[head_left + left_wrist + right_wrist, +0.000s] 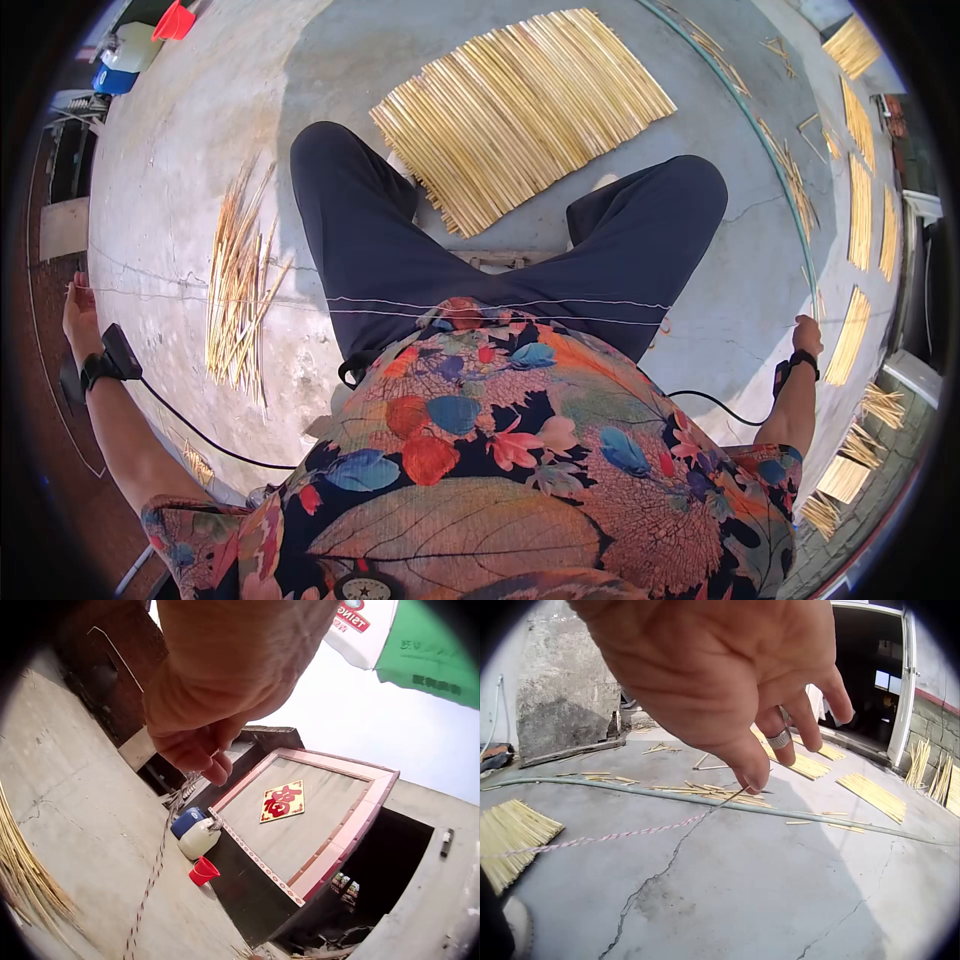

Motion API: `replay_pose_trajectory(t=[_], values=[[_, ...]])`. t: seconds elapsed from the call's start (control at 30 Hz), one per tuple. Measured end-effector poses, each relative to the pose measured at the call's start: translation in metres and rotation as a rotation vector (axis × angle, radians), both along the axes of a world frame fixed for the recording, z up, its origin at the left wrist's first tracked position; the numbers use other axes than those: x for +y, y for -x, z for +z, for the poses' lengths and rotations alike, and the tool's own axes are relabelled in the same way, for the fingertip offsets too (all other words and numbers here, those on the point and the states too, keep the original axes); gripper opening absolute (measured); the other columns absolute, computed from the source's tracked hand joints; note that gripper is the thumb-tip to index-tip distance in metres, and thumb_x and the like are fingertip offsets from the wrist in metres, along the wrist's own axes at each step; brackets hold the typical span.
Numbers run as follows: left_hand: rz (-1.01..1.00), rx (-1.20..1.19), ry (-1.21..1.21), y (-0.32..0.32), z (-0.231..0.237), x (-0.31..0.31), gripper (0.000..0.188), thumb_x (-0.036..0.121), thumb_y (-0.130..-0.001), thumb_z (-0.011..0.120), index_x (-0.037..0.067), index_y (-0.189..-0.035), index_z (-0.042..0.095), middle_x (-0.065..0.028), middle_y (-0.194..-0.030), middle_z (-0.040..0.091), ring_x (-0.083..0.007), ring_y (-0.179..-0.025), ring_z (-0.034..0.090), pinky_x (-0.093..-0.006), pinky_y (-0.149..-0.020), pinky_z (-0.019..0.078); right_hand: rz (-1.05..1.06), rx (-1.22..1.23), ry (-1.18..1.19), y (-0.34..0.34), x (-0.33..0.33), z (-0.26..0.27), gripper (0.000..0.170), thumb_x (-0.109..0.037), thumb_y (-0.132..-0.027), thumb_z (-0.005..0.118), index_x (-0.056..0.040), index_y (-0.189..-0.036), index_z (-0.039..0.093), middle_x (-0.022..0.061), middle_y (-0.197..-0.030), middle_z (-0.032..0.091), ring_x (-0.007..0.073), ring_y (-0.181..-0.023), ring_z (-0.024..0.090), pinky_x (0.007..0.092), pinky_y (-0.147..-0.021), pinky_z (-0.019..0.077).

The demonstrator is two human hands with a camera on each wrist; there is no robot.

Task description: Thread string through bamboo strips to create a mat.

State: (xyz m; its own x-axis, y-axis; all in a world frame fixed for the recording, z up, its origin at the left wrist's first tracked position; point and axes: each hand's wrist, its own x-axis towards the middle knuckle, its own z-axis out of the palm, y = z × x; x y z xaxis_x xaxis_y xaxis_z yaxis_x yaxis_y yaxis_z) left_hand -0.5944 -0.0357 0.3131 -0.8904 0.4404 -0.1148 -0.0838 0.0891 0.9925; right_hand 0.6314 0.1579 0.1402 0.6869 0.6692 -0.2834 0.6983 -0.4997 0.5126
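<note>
A thin red-and-white string (570, 319) stretches in two strands across the lap, between the widely spread hands. At the far left, the left hand (80, 312) pinches the string; in the left wrist view the string (155, 870) runs down from the curled fingers (184, 754). Out at the far right is the right hand (808, 337). In the right wrist view, its thumb and a fingertip pinch a thin needle (737, 795), with the string (630, 831) trailing from its far end. The other fingers of that hand hang loosely bent, one wearing a ring.
A mat of pale sticks (520, 115) lies on the concrete beyond the knees. Loose sticks (235, 300) are heaped to the left. A green hose (770, 140) curves along the right, with stick bundles (858, 210) past it. A red bucket (203, 871) stands near jugs.
</note>
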Motion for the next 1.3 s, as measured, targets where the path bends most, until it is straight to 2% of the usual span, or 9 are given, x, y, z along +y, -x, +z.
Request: replay_pose_trajectory(t=[0.13,0.2,0.3,0.43,0.6,0.67,0.77,0.9,1.3], values=[[-0.11,-0.008,-0.087,-0.079,0.02,0.098,0.022,0.014,-0.088,0.048,0.003,-0.106,0.054,-0.0081,-0.106,0.059,-0.0152,-0.098,0.055,-0.0237,-0.075,0.0442,0.265,0.136,-0.262,0.032,0.062,-0.004,0.034,-0.01,-0.087,0.035,-0.0151,-0.116,0.051,0.0127,-0.113,0.053,0.0303,-0.109,0.048,0.04,-0.09,0.0379],[-0.193,0.05,-0.113,-0.144,0.031,0.142,0.017,0.014,-0.088,0.048,0.005,-0.101,0.055,-0.0086,-0.108,0.058,-0.0165,-0.102,0.054,-0.0265,-0.079,0.0421,0.713,0.579,-0.721,0.056,0.122,0.002,0.031,-0.01,-0.086,0.044,-0.0021,-0.115,0.049,0.0177,-0.113,0.053,0.0295,-0.105,0.051,0.0315,-0.09,0.0379],[-0.5,0.153,-0.191,-0.272,0.043,0.19,0.013,0.018,-0.088,0.049,0.007,-0.092,0.055,-0.0099,-0.107,0.059,-0.0174,-0.106,0.052,-0.0295,-0.086,0.0372,0.682,1.173,-0.89,0.278,0.153,0.102,0.038,-0.027,-0.089,0.046,-0.0023,-0.118,0.049,0.0094,-0.114,0.054,0.0178,-0.106,0.051,0.0282,-0.093,0.035],[-0.79,0.309,-0.273,-0.385,0.059,0.219,0.016,0.024,-0.086,0.053,0.009,-0.092,0.056,-0.009,-0.101,0.062,-0.0138,-0.101,0.053,-0.0307,-0.086,0.0353,1.01,2.182,-0.612,0.495,0.136,0.169,0.058,-0.033,-0.082,0.059,0.0013,-0.124,0.039,0.0163,-0.116,0.049,0.0186,-0.108,0.049,0.0261,-0.088,0.0398],[-0.8,0.453,-0.32,-0.439,0.078,0.22,0.016,0.026,-0.085,0.055,0.01,-0.086,0.06,-0.0087,-0.099,0.062,-0.0134,-0.093,0.053,-0.0329,-0.089,0.0348,1.254,2.479,-0.457,0.635,0.101,0.206,0.055,-0.037,-0.083,0.056,0.0,-0.121,0.043,0.0128,-0.105,0.056,0.0173,-0.101,0.054,0.0273,-0.086,0.0425],[-0.806,0.437,-0.354,-0.443,0.086,0.214,0.017,0.026,-0.085,0.055,0.01,-0.086,0.06,-0.0098,-0.098,0.062,-0.0145,-0.092,0.054,-0.0333,-0.089,0.0355,0.869,2.708,0.088,0.637,0.089,0.218,0.041,-0.03,-0.085,0.054,0.0006,-0.112,0.051,0.008,-0.086,0.06,0.0115,-0.072,0.059,0.0238,-0.069,0.0485],[-0.812,0.21,-0.502,-0.422,0.087,0.203,0.019,0.021,-0.087,0.051,0.004,-0.093,0.057,-0.0124,-0.096,0.061,-0.0241,-0.102,0.055,-0.0371,-0.088,0.0434,0.918,2.599,0.107,0.632,0.089,0.212,0.029,-0.024,-0.087,0.052,0.0011,-0.101,0.058,0.003,-0.07,0.056,0.0062,-0.049,0.051,0.0195,-0.052,0.0469],[-0.858,-0.037,-0.717,-0.356,0.075,0.192,0.016,0.012,-0.089,0.046,-0.001,-0.094,0.054,-0.0125,-0.095,0.06,-0.0271,-0.103,0.054,-0.0393,-0.088,0.0458,0.812,2.392,0.101,0.585,0.104,0.195,0.023,-0.02,-0.086,0.053,0.0006,-0.089,0.062,0.0006,-0.062,0.052,0.0033,-0.045,0.045,0.0163,-0.041,0.0403],[-0.229,-0.234,-0.424,-0.121,-0.104,0.134,0.014,0.009,-0.087,0.05,-0.002,-0.094,0.053,-0.0149,-0.104,0.058,-0.0207,-0.103,0.054,-0.0248,-0.075,0.0506,0.517,1.881,-0.059,0.41,0.106,0.117,0.022,-0.021,-0.086,0.052,-0.0021,-0.089,0.063,-0.0021,-0.061,0.05,0.0026,-0.043,0.04,0.0156,-0.042,0.0341]])
